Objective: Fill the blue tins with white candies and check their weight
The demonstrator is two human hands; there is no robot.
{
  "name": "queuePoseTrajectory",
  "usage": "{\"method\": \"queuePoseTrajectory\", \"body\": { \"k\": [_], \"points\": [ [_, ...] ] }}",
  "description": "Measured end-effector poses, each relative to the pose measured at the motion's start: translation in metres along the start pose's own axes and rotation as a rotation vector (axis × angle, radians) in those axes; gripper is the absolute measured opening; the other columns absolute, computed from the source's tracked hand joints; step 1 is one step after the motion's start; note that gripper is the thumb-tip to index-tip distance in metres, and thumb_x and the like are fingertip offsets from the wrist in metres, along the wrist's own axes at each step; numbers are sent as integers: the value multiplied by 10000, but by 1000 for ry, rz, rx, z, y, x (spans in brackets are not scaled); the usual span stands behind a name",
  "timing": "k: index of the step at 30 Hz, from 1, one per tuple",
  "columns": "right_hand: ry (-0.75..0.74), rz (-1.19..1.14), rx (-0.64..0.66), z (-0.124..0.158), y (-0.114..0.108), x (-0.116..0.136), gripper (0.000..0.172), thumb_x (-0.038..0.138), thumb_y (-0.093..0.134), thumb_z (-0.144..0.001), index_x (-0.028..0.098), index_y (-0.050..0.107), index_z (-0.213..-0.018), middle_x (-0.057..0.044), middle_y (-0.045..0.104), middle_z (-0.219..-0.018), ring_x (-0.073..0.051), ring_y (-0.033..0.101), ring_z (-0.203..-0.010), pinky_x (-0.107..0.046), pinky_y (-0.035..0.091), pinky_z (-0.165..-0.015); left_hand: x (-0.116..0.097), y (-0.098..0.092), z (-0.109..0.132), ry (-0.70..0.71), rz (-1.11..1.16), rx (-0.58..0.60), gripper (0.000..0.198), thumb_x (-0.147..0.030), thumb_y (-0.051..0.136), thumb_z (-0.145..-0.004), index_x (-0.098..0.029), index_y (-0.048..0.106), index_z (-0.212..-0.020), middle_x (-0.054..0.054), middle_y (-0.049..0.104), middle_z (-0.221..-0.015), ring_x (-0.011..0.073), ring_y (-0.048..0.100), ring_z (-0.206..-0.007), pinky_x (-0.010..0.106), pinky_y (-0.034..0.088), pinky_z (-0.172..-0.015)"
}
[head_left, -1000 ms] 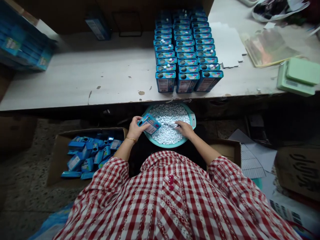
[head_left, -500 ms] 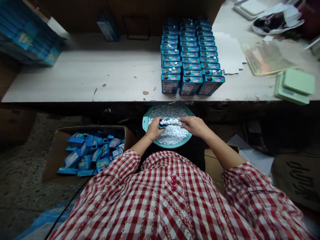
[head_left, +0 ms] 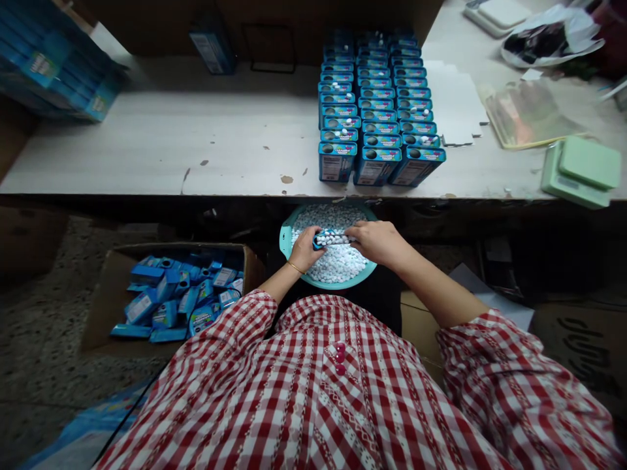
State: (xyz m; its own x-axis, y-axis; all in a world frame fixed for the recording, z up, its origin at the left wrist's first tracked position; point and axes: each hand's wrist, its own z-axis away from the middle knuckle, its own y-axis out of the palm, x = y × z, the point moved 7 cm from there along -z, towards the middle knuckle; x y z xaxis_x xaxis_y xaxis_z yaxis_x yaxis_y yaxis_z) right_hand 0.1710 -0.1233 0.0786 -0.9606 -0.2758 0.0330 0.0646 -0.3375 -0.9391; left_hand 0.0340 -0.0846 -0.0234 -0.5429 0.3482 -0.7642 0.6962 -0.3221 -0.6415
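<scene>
Over a turquoise basin (head_left: 285, 243) full of small white candies (head_left: 337, 264), my left hand (head_left: 304, 249) is closed around a small blue carton (head_left: 318, 240). A row of white candies stretches from the carton toward my right hand (head_left: 375, 240). My right fingers are pinched together at the far end of that row. What they grip, if anything, is hidden by the fingers and candies.
Rows of upright blue candy boxes (head_left: 379, 156) stand on the white table (head_left: 161, 143), with loose candies on some tops. A cardboard box (head_left: 100, 300) of blue cartons sits at lower left. A green scale (head_left: 582, 170) and stacked blue packs (head_left: 59, 72) flank the table.
My right hand has shifted slightly left and up, toward the carton. The candy heap between my hands looks lower and narrower. My left hand keeps its hold on the carton.
</scene>
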Motion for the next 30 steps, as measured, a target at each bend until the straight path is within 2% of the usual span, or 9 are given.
{"method": "queuePoseTrajectory", "body": {
  "k": [6,9,12,15,17,19,23,26,30],
  "points": [
    [-67,88,-34,4,-24,42,300,117,334,-881,123,625,-952,-158,646,-905,-221,621,-852,-281,396,-646,9,4,4,-98,74,-55,437,-167,704,-600,-183,521,-997,47,608,-980,200,584,-920,326,451,-841],
    [-34,88,-26,10,-24,27,280,142,351,-885,141,620,-961,-148,647,-929,-211,622,-859,-272,394,-642,19,-3,8,-185,181,-89,431,-235,748,-564,-190,546,-942,13,619,-886,179,589,-832,299,455,-784],
    [82,74,13,19,4,-18,239,226,416,-884,191,598,-1037,-110,649,-1003,-200,628,-865,-257,402,-647,36,-16,14,-294,337,-182,425,-320,767,-538,-182,570,-889,-11,607,-783,156,574,-747,274,453,-729],
    [208,35,121,21,59,-53,247,265,471,-871,184,588,-1073,-108,650,-1029,-205,636,-870,-256,416,-670,59,-16,21,-455,572,-244,490,-376,775,-512,-174,558,-902,-19,598,-751,144,572,-708,277,459,-707],
    [223,-61,139,13,93,-51,244,238,461,-879,167,592,-1073,-111,652,-1034,-204,633,-901,-260,424,-709,70,-2,23,-575,784,-245,559,-400,789,-479,-177,522,-917,-15,602,-777,148,588,-719,300,475,-719],
    [203,-160,101,-3,117,-34,274,217,417,-903,177,572,-1125,-98,644,-1085,-191,612,-974,-256,422,-768,71,17,21,-649,960,-234,600,-420,798,-452,-184,487,-907,-13,600,-800,148,598,-729,319,486,-732],
    [237,-268,58,-32,141,-6,376,210,345,-925,209,489,-1273,-81,592,-1230,-187,581,-1052,-261,433,-815,58,38,13,-653,1038,-172,587,-411,808,-441,-184,474,-867,-32,577,-757,117,578,-681,288,484,-709],
    [278,-422,38,-39,149,-10,375,239,403,-903,229,519,-1259,-57,578,-1264,-207,561,-1097,-272,434,-846,53,23,16,-585,978,-154,555,-407,785,-492,-188,491,-909,-32,585,-772,116,578,-684,280,485,-703],
    [278,-494,22,-30,147,-30,364,305,486,-874,219,550,-1222,-49,591,-1246,-215,551,-1112,-288,431,-865,62,-26,27,-436,709,-226,512,-400,751,-561,-187,529,-970,-11,615,-825,136,593,-746,281,484,-738]
  ]
}}
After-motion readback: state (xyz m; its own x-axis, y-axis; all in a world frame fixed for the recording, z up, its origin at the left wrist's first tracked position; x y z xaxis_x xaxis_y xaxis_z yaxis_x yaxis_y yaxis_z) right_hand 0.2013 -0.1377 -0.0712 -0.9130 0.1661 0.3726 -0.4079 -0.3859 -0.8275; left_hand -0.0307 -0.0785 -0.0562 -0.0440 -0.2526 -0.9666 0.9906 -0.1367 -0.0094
